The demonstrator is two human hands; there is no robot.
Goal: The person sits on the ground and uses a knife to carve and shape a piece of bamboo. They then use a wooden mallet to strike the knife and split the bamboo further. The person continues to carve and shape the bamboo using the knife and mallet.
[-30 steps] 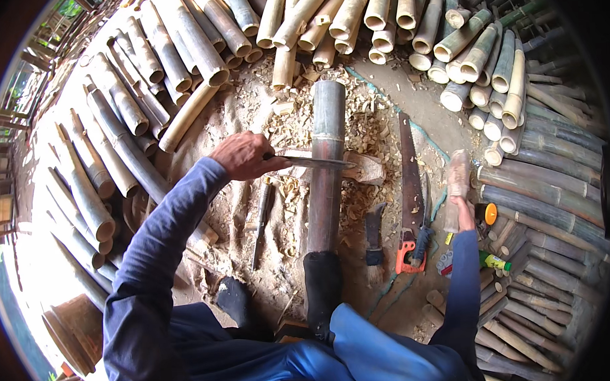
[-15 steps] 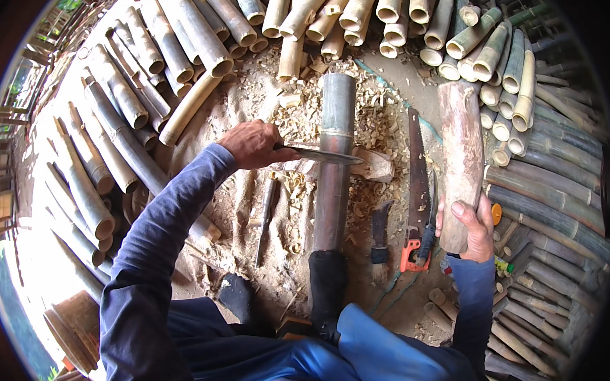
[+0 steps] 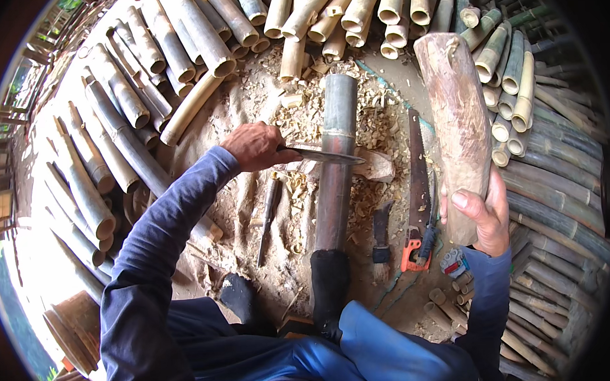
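Note:
My left hand (image 3: 253, 146) is closed round the handle of a knife, whose narrow dark blade (image 3: 327, 155) lies crosswise on a bamboo tube (image 3: 338, 125) just below its node ring. The tube's far part rests over a wooden block (image 3: 377, 166), and its near end meets my foot in a black sock (image 3: 328, 277). Off to the right, my right hand (image 3: 487, 214) grips the narrow lower end of a thick, pale wooden club (image 3: 455, 104). That club is lifted, tilted a little to the left at its top, and apart from the tube and knife.
Shavings (image 3: 376, 117) cover the ground round the tube. To its right lie a hatchet-like dark blade (image 3: 381, 231) and a saw (image 3: 417, 166) with an orange handle; a slim pointed tool (image 3: 268, 215) lies left. Stacked bamboo tubes (image 3: 140, 95) curve round the left, far and right sides.
The club in my right hand has risen and come closer to the camera, with the hand shifting slightly right. My left hand and the knife stay in nearly the same place on the tube.

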